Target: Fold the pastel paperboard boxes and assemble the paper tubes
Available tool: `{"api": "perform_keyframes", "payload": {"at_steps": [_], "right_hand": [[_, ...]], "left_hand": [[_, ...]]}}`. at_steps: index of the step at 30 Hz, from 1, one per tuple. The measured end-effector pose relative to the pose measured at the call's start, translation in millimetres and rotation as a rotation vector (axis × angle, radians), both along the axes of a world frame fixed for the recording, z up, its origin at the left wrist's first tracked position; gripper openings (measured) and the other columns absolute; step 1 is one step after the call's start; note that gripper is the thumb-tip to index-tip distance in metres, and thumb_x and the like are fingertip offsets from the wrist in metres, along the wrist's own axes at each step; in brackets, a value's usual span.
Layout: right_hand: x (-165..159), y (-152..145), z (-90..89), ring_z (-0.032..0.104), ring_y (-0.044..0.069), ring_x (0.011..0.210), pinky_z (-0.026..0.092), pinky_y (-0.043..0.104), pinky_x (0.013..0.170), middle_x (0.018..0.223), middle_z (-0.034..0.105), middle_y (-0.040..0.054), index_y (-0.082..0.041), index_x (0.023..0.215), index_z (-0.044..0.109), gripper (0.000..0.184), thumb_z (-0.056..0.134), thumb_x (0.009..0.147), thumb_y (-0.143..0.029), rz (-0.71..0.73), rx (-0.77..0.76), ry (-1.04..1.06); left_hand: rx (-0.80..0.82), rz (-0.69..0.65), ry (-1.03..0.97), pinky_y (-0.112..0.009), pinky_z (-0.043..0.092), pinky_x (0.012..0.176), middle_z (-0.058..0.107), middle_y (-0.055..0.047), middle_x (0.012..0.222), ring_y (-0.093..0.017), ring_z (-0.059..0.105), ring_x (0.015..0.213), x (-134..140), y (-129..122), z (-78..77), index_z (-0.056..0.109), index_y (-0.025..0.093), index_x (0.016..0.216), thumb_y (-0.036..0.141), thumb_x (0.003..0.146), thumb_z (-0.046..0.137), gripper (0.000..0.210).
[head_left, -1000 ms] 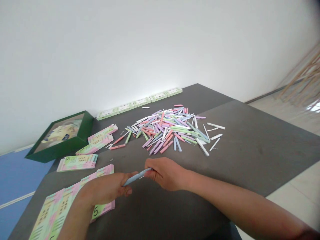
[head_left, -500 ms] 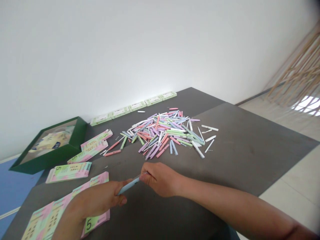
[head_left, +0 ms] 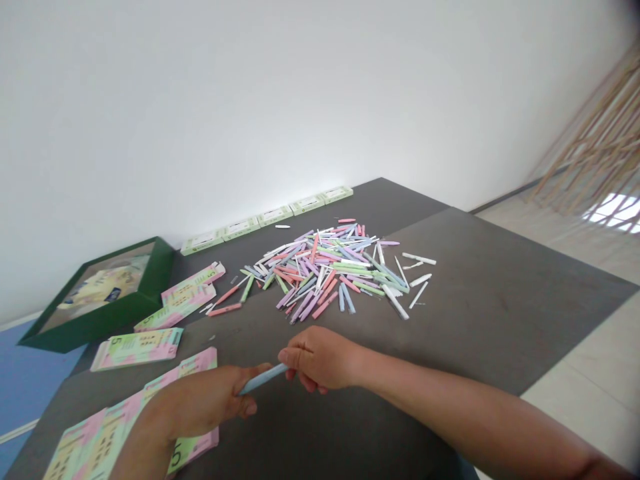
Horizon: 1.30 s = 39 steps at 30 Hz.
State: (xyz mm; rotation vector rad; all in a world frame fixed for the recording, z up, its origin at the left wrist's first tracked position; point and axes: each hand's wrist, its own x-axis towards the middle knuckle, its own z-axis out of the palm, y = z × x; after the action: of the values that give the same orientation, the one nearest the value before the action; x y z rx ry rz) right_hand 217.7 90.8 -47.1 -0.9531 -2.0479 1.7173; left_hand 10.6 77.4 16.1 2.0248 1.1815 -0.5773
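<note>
Left grip (head_left: 231, 392) near right grip (head_left: 320, 359), fingers (head_left: 308, 383) of both curled.

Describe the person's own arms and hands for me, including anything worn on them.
The left hand and right hand are ungloved, with no ring visible, though some fingers are partly hidden. The left forearm and right forearm show no sleeve, watch, band or cable within the picture, and no clear markings.

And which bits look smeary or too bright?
In the head view, the poles at right look smeared; in the head view, a white glare patch shows behind them, the wall glows just above the small boxes, and the pens look slightly soft.
</note>
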Motion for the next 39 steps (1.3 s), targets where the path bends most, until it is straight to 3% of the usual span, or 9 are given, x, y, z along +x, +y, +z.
{"api": "perform_keyframes", "payload": {"at_steps": [6, 10, 14, 19, 22, 27, 31, 36, 39], "right_hand": [[3.1, -3.6, 6.4, 0.046, 0.008, 0.061, 0.03, 0.017, 0.051, 0.067, 0.05, -0.0047, -0.019, 0.084, 0.053, 0.007, 0.054, 0.078, -0.023, -0.148, 0.322, 0.12], [-0.6, -1.7, -3.7, 0.049, 0.008, 0.057, 0.033, 0.017, 0.048, 0.069, 0.053, -0.0035, -0.018, 0.091, 0.052, 0.016, 0.051, 0.082, -0.032, -0.184, 0.133, 0.148], [-1.8, 1.7, -8.2, 0.046, 0.008, 0.039, 0.032, 0.02, 0.042, 0.053, 0.051, -0.0027, -0.016, 0.077, 0.053, 0.038, 0.032, 0.09, -0.043, -0.009, -0.107, 0.04], [2.1, -0.8, 2.0, 0.047, 0.008, 0.059, 0.032, 0.018, 0.052, 0.066, 0.052, -0.0039, -0.017, 0.08, 0.053, 0.008, 0.052, 0.081, -0.025, -0.133, 0.248, 0.138], [3.4, -4.5, 6.8, 0.046, 0.009, 0.065, 0.033, 0.018, 0.056, 0.071, 0.05, -0.0044, -0.018, 0.083, 0.052, 0.006, 0.054, 0.077, -0.018, -0.139, 0.304, 0.193], [-0.3, -4.7, -0.5, 0.046, 0.008, 0.056, 0.033, 0.018, 0.05, 0.065, 0.05, -0.0043, -0.018, 0.089, 0.05, 0.015, 0.049, 0.084, -0.032, -0.197, 0.126, 0.203], [-1.1, -1.6, -7.7, 0.045, 0.008, 0.04, 0.03, 0.019, 0.041, 0.051, 0.049, -0.0029, -0.015, 0.078, 0.054, 0.04, 0.03, 0.091, -0.044, -0.012, -0.112, 0.026], [4.3, -3.0, 1.8, 0.043, 0.009, 0.057, 0.027, 0.019, 0.049, 0.062, 0.049, -0.0035, -0.016, 0.076, 0.054, 0.013, 0.051, 0.081, -0.029, -0.122, 0.254, 0.034], [6.0, -5.5, 9.8, 0.044, 0.009, 0.064, 0.031, 0.019, 0.055, 0.069, 0.05, -0.0041, -0.018, 0.082, 0.051, 0.01, 0.056, 0.073, -0.017, -0.127, 0.284, 0.084]], "left_hand": [[-0.018, 0.017, 0.049, -0.024, 0.04, 0.057, 0.064, 0.001, 0.078, -0.02, 0.058, 0.069, -1.4, 1.4, 0.7, 0.054, 0.022, 0.11, 0.036, 0.08, 0.042, 0.035], [-0.024, 0.04, 0.07, -0.025, 0.041, 0.061, 0.065, 0.001, 0.081, -0.019, 0.058, 0.069, 0.7, 2.2, 1.5, 0.056, 0.023, 0.107, 0.035, 0.079, 0.044, 0.032], [-0.037, 0.009, 0.015, -0.024, 0.042, 0.064, 0.067, 0.001, 0.083, -0.018, 0.058, 0.068, 2.1, 2.8, -0.4, 0.054, 0.024, 0.113, 0.038, 0.08, 0.045, 0.037], [-0.009, 0.023, 0.039, -0.024, 0.042, 0.062, 0.067, 0.002, 0.082, -0.018, 0.059, 0.069, 3.1, 1.1, -0.4, 0.055, 0.025, 0.113, 0.036, 0.08, 0.046, 0.036], [0.006, 0.043, 0.068, -0.024, 0.042, 0.061, 0.067, 0.002, 0.082, -0.018, 0.059, 0.068, 4.1, 0.4, 1.7, 0.056, 0.025, 0.11, 0.033, 0.078, 0.047, 0.034], [0.018, 0.045, 0.108, -0.024, 0.04, 0.059, 0.067, 0.002, 0.08, -0.018, 0.059, 0.067, 7.8, 0.2, 4.2, 0.059, 0.026, 0.106, 0.03, 0.076, 0.048, 0.032], [0.039, 0.004, 0.125, -0.023, 0.039, 0.057, 0.067, 0.003, 0.079, -0.018, 0.059, 0.067, 10.6, -0.6, 3.3, 0.058, 0.027, 0.108, 0.028, 0.074, 0.048, 0.036], [0.057, 0.008, 0.13, -0.023, 0.034, 0.051, 0.065, 0.002, 0.072, -0.017, 0.058, 0.063, 11.9, -1.4, 3.5, 0.061, 0.024, 0.099, 0.028, 0.074, 0.05, 0.027], [0.044, 0.005, 0.125, -0.023, 0.034, 0.05, 0.066, 0.003, 0.071, -0.016, 0.057, 0.061, 13.1, -1.5, 4.9, 0.062, 0.024, 0.094, 0.029, 0.076, 0.05, 0.022]]}}
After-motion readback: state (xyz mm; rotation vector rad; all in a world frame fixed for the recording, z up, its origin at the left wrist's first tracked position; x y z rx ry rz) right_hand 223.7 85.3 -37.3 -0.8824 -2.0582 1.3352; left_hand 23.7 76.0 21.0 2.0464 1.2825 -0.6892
